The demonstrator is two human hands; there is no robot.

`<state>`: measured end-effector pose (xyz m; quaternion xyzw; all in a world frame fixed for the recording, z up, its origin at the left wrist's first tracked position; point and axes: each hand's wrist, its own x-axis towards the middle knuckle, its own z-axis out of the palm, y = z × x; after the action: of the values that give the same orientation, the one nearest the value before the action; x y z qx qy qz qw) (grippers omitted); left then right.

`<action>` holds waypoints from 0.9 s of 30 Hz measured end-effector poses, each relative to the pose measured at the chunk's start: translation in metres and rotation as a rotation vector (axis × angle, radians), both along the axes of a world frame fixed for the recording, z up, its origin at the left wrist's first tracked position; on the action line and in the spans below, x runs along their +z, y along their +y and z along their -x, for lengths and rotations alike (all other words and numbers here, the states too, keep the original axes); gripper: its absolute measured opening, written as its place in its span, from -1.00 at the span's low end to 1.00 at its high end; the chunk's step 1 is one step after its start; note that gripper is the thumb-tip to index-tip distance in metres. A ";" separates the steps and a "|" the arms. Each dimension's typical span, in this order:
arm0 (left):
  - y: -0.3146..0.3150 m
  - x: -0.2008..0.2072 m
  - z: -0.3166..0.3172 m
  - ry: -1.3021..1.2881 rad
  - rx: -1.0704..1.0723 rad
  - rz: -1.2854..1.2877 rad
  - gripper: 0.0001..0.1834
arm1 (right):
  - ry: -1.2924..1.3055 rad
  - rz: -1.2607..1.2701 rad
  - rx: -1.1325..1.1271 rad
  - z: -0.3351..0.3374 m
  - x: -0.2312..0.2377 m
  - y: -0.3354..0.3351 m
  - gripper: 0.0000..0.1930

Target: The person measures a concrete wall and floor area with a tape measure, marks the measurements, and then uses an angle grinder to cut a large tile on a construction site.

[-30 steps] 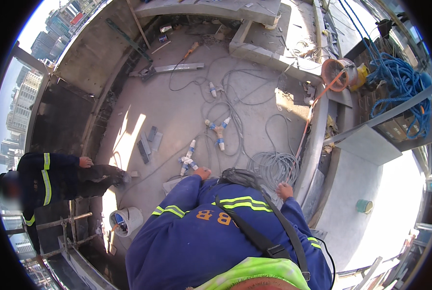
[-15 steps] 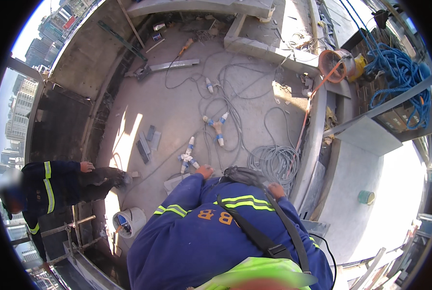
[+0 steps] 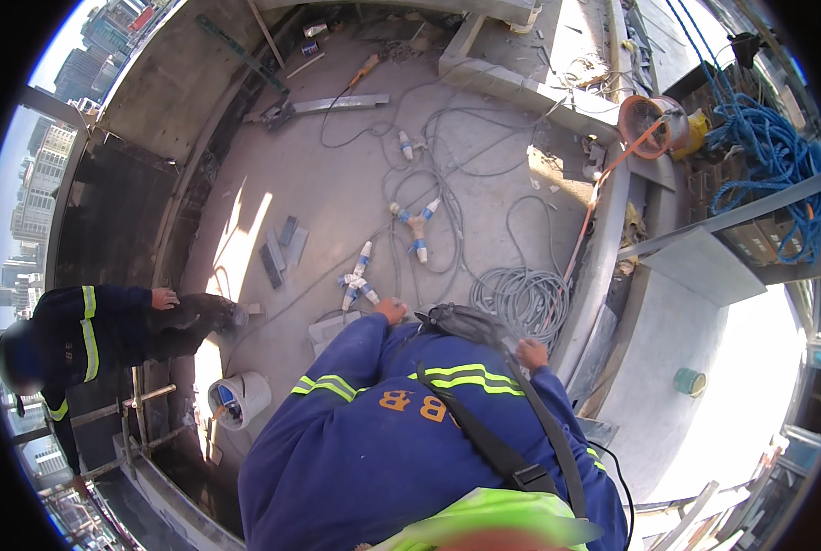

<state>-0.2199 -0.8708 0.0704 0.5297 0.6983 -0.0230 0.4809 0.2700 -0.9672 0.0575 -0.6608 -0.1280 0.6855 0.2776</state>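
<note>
My left hand (image 3: 393, 310) is held out in front of my waist, its fingers loosely apart with nothing visible in them. It is close to the blue-and-white cable connectors (image 3: 359, 280), with floor showing between them in this view. At my right side, my right hand (image 3: 532, 354) hangs beside a coil of grey cable (image 3: 523, 303). Its fingers look bent, but their inner side is hidden. A dark bag (image 3: 465, 321) sits at my front, with a black strap (image 3: 484, 441) across my blue jacket. Another three-way connector (image 3: 417, 224) lies farther ahead.
A person in dark workwear (image 3: 107, 335) stands at left, near a white bucket (image 3: 245, 399). Loose cables cross the concrete floor (image 3: 309, 193). Metal offcuts (image 3: 282, 250) lie there too. An orange fan (image 3: 645, 127) and blue rope (image 3: 764, 138) are at far right.
The view has shifted slightly, so floor things appear a little right and higher or lower. My right hand has come slightly forward. The other person's head has turned or tilted.
</note>
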 end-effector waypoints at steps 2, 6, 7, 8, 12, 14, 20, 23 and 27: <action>-0.001 -0.003 0.001 -0.026 0.035 0.030 -0.48 | -0.131 0.032 0.055 0.006 0.004 0.002 -0.74; -0.004 -0.013 0.004 -0.016 0.028 0.022 -0.44 | -0.225 -0.034 0.157 0.012 0.002 0.004 -0.71; -0.005 -0.015 0.005 0.039 0.006 0.024 -0.44 | -0.235 -0.034 0.169 0.012 0.000 0.005 -0.70; -0.006 -0.016 0.006 0.024 -0.001 0.007 -0.43 | -0.260 -0.005 0.171 0.011 -0.004 0.005 -0.69; -0.009 -0.013 0.005 0.006 -0.003 0.013 -0.42 | -0.145 -0.033 0.150 0.003 -0.015 0.004 -0.68; -0.010 -0.009 0.003 0.018 -0.009 -0.008 -0.42 | -0.242 0.062 0.113 -0.001 -0.016 0.002 -0.68; -0.017 0.004 -0.005 0.015 -0.010 -0.043 -0.48 | -0.177 -0.005 0.098 -0.006 -0.009 -0.003 -0.78; -0.021 0.009 -0.008 -0.008 0.028 -0.033 -0.51 | -0.077 0.040 0.019 -0.009 -0.015 -0.007 -0.75; -0.024 0.015 -0.011 0.003 0.060 0.018 -0.52 | -0.085 0.007 0.085 -0.016 -0.037 -0.017 -0.71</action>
<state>-0.2086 -0.8947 0.0857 0.5039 0.7145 -0.0158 0.4852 0.2859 -0.9840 0.0205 -0.6842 -0.1652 0.6685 0.2403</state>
